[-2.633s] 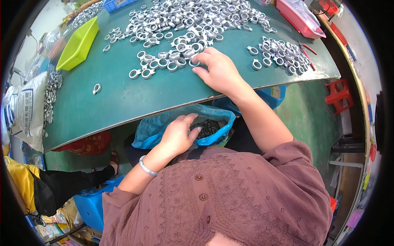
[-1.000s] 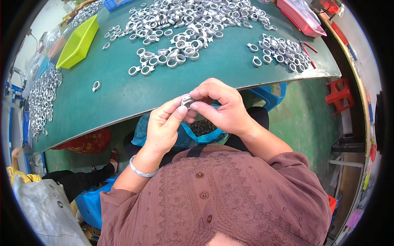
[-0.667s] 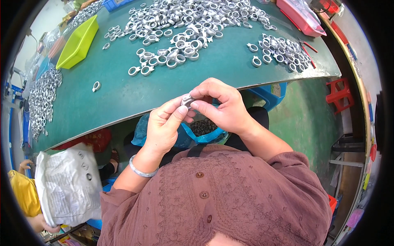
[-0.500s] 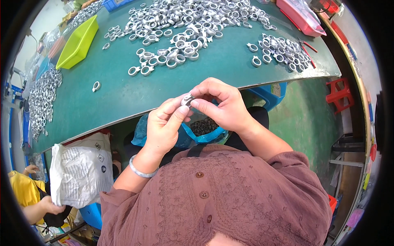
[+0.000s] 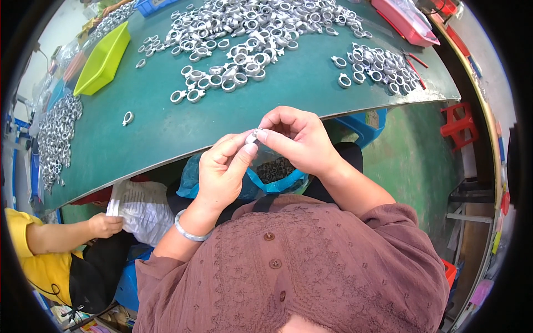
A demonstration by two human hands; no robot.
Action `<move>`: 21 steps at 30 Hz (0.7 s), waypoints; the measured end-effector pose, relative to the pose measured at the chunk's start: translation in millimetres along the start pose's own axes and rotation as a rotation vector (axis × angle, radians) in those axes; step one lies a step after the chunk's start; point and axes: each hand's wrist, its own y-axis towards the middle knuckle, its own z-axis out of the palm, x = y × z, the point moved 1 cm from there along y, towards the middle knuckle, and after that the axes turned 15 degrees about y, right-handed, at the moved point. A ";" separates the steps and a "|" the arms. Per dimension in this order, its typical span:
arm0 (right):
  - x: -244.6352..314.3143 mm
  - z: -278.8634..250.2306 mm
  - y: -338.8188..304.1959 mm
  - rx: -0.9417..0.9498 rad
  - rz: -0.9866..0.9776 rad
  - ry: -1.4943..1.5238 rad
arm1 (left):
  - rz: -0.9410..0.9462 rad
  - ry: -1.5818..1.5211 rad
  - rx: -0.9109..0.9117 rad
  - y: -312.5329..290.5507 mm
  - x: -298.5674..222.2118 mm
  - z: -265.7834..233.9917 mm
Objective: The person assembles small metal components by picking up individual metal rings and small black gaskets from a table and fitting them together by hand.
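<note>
Between the fingertips of the left hand and right hand, both pinched on it, sits a small metal part. Just below the grip gapes a blue bag; beyond it, a green table bears a large heap of silver rings.

Metal part mostly hidden by fingers, blue bin cut off above

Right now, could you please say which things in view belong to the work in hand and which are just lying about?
Belonging, it seems:
small metal ring, held by left hand and right hand
heaped rings on the green table
blue bag

Apparently lying about:
lime-green tray
red-handled tool
pink tray
</note>
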 end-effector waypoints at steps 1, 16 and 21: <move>-0.5 -0.4 0.1 -0.003 0.019 0.054 | 0.000 0.000 0.001 -0.1 -0.8 0.0; 3.9 -5.7 -3.9 0.016 0.075 0.117 | -0.223 -0.252 0.080 0.9 0.8 1.1; 1.9 -6.4 -5.6 0.025 0.002 0.092 | -0.261 -0.385 0.121 3.1 -1.2 1.8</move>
